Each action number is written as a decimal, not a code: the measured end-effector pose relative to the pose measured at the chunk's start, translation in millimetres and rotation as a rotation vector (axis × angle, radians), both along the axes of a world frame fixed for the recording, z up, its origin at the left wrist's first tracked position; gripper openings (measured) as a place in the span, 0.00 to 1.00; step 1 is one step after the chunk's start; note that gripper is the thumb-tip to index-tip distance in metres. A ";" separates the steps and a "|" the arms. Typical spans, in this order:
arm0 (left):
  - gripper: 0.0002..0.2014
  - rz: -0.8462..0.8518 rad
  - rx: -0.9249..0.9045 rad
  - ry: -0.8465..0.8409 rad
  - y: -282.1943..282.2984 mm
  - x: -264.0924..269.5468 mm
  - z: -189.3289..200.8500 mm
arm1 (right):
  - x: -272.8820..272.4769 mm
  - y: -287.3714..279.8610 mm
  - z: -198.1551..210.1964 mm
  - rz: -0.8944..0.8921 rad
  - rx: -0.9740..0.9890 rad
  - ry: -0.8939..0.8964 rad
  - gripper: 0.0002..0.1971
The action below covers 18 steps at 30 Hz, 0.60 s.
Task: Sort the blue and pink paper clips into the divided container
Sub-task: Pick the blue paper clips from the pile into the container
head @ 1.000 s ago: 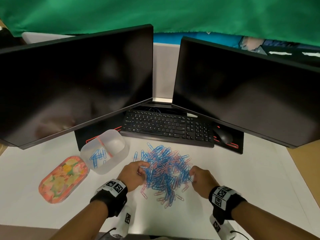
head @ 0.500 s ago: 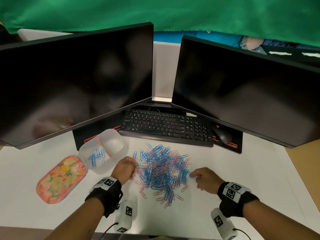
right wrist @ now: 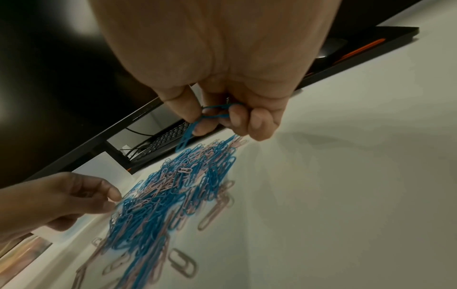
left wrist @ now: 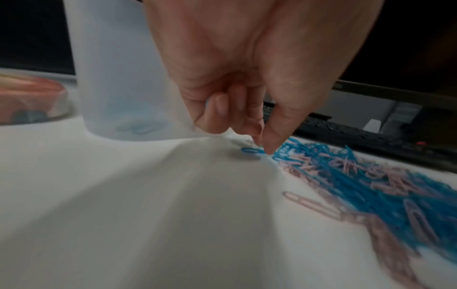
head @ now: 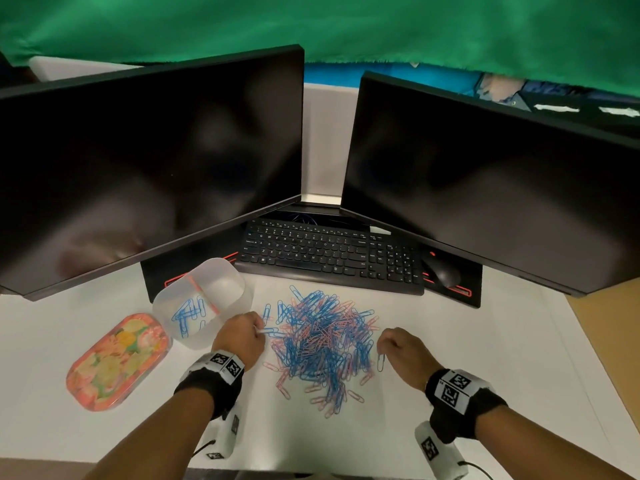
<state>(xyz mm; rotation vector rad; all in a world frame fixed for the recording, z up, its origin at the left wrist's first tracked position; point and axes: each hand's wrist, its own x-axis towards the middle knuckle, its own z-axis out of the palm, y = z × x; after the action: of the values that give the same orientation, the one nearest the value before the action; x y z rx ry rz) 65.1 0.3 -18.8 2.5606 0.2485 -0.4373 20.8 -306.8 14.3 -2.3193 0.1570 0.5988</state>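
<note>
Right wrist view: right hand (right wrist: 217, 93) pinches blue clips (right wrist: 210, 115) above the pile (right wrist: 173, 191); left hand (left wrist: 237, 82) pinches a blue clip (left wrist: 251, 152) at its fingertips

The right hand (head: 401, 351) has drawn back from the pile (head: 325, 344) and now pinches blue clips (right wrist: 210, 115), one dangling off the table. The left hand (head: 239, 337) has slid to the pile's left edge, nearer the container (head: 197, 303), fingertips on a blue clip (left wrist: 252, 151).
</note>
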 end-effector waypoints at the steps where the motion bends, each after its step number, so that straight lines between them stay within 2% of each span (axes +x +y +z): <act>1: 0.07 -0.036 0.032 -0.009 0.0 -0.9 -1.9 | -0.2 0.5 -0.9 -0.008 0.020 -0.005 0.11; 6: 0.06 -0.099 0.115 -0.035 3.2 -4.4 -6.6 | 0.5 2.7 -1.3 -0.058 0.152 0.110 0.10; 10: 0.03 -0.115 0.100 -0.047 6.0 -7.7 -8.7 | 0.8 7.0 3.9 -0.174 0.408 0.225 0.10; 14: 0.09 -0.133 0.075 -0.073 4.3 -6.6 -9.7 | 2.6 15.6 11.1 -0.308 0.597 0.292 0.10; 18: 0.06 -0.163 0.130 -0.076 1.6 -4.1 -7.4 | 5.3 21.3 12.9 -0.350 0.691 0.352 0.08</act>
<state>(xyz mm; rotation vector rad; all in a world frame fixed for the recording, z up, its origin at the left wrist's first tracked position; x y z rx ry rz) 61.0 1.9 -26.2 2.7299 0.0413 -0.3942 26.0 -285.5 27.2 -1.4679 0.4351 0.7335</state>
